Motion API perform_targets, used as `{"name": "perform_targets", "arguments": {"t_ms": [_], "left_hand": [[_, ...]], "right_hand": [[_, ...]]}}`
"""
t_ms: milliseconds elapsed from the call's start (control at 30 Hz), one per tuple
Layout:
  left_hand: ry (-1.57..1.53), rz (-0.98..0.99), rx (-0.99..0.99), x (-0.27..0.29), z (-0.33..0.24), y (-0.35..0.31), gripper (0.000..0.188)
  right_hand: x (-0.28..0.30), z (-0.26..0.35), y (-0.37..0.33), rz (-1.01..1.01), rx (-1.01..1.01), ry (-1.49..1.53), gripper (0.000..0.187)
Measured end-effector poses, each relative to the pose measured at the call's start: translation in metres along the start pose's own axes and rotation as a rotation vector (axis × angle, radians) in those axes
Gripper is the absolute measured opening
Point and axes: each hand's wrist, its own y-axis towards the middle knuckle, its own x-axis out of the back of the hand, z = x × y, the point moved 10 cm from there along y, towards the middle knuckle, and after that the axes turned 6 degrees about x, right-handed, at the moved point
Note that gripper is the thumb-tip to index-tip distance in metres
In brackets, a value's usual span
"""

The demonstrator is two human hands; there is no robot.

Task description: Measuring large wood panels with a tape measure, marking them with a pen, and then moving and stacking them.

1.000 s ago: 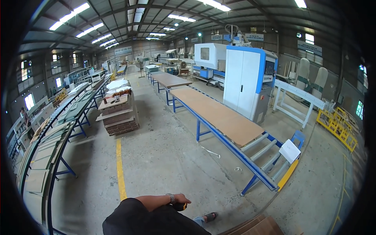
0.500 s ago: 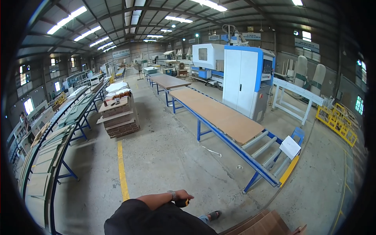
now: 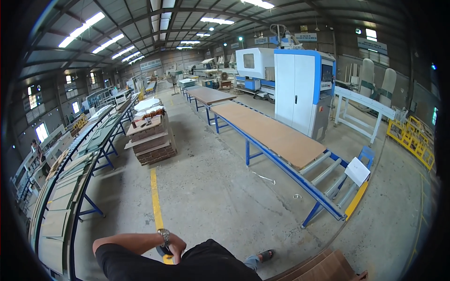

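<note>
My left hand (image 3: 177, 246), with a metal watch (image 3: 164, 237) on its wrist, is bent in close to my black shirt. Its fingers are curled around a dark tape measure (image 3: 163, 251), mostly hidden by the hand. At the bottom right edge, brown cardboard sheets (image 3: 328, 268) lie beside me. Only a sliver of my right hand (image 3: 361, 276) shows at their far right corner; its grip is hidden. My sandalled foot (image 3: 266, 255) rests on the concrete floor.
A blue roller conveyor (image 3: 281, 164) carries a brown board (image 3: 276, 133) past a white and blue machine cabinet (image 3: 297, 89). Stacked boards (image 3: 152, 145) stand ahead. Another conveyor (image 3: 77, 201) with green-edged panels runs along the left. Yellow metal frames (image 3: 410, 140) stand right.
My left hand has drawn back leftward and in against my body, with the tape measure still in it. The view has shifted slightly, so the surroundings sit further right.
</note>
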Motion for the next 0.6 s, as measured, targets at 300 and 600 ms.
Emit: {"name": "perform_targets", "arguments": {"t_ms": [300,600], "left_hand": [[0.248,-0.44,0.022,0.047,-0.049,-0.04,0.046],[0.231,-0.626,-0.067,0.06,-0.05,-0.038,0.092]], "right_hand": [[0.029,0.02,-0.007,-0.264,0.159,0.165,0.027],[0.024,0.006,-0.005,-0.137,0.024,0.174,0.022]]}}
